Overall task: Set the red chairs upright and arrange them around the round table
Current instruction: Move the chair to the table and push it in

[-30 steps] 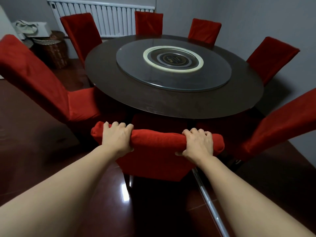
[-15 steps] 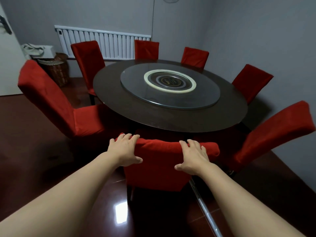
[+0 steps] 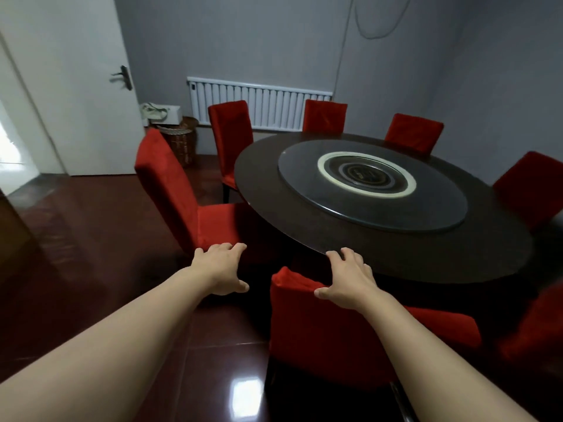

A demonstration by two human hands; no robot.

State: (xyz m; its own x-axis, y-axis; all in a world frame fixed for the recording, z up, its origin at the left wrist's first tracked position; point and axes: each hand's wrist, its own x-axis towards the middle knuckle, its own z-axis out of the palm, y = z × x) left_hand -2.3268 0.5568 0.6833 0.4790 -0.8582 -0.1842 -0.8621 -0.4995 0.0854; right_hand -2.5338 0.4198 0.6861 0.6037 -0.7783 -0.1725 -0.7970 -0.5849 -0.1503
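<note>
Grey walls point(image 3: 243, 41) enclose a small dining room with a glossy dark red tiled floor point(image 3: 91, 239), a white door point(image 3: 61, 86) at the left with a dark lever handle point(image 3: 123, 77), and a white radiator point(image 3: 268, 108) along the far wall. Beside the door a wicker basket point(image 3: 179, 144) stands in the corner, with a white bag point(image 3: 161, 114) resting on top of it.

Near the middle stands the round table point(image 3: 457, 254), dark brown, carrying a glass turntable point(image 3: 304, 169) with a pale ring point(image 3: 365, 175) at its centre. Upright red chairs surround it: one at the near left point(image 3: 170, 184) with its seat tucked toward the table edge, three along the far side point(image 3: 230, 129) point(image 3: 324, 115) point(image 3: 414, 132), one at the right point(image 3: 530, 184), and one partly cut off at the lower right point(image 3: 536, 324). The nearest chair point(image 3: 323, 330) stands directly in front of the person, its back toward the camera and its seat hidden under the table.

Both bare arms reach forward. The left hand point(image 3: 221, 266) hovers to the left of the nearest chair's back, fingers loosely spread and slightly bent, holding nothing. The right hand point(image 3: 350, 278) lies over the top edge of that chair's back, fingers apart and extended toward the table rim, thumb against the red fabric; whether it presses down I cannot tell.
</note>
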